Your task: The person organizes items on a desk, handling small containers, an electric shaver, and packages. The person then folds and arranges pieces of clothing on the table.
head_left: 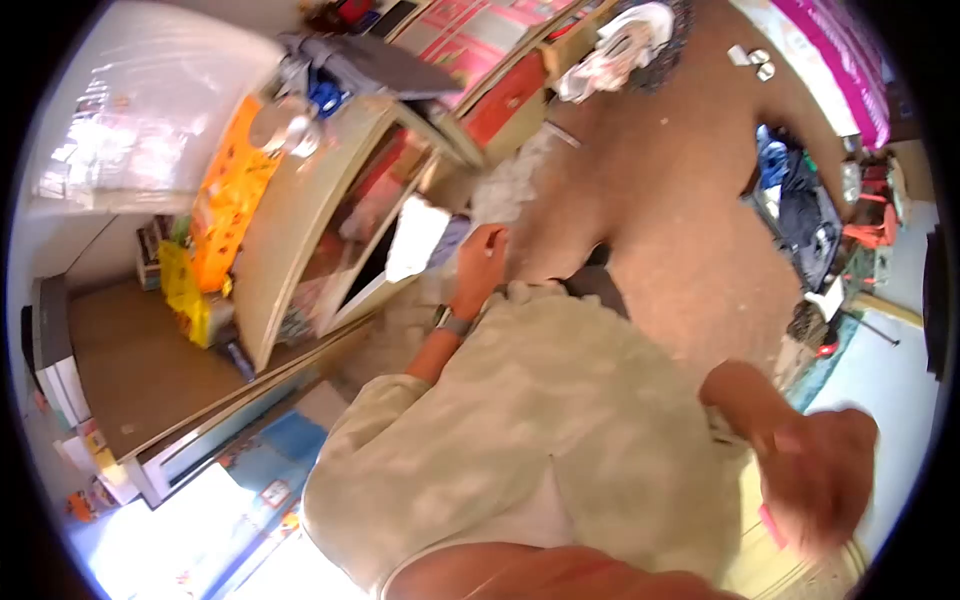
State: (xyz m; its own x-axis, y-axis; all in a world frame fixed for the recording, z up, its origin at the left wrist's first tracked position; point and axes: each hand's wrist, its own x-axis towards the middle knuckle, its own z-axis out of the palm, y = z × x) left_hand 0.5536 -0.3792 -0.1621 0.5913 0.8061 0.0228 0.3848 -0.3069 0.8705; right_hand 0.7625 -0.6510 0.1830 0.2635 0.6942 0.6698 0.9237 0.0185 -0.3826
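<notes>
My left hand (482,265), with a watch (452,320) on its wrist, is in front of a low cabinet (330,225). Its fingers look curled; what they hold, if anything, I cannot make out. Close beside it is a bright white sheet or cloth (418,238) at the cabinet's opening. At the lower right, my right hand (822,480) is closed and blurred by motion. A small pink thing (772,525) shows at its edge; whether the hand grips it is unclear. A pale green shirt (550,420) fills the lower middle.
An orange bag (230,200) and a yellow bag (185,295) stand by the cabinet. Dark clothes fill an open bag or case (800,210) on the brown floor (670,190). White cloth (630,45) lies at the back. A red drawer front (508,98) is beyond the cabinet.
</notes>
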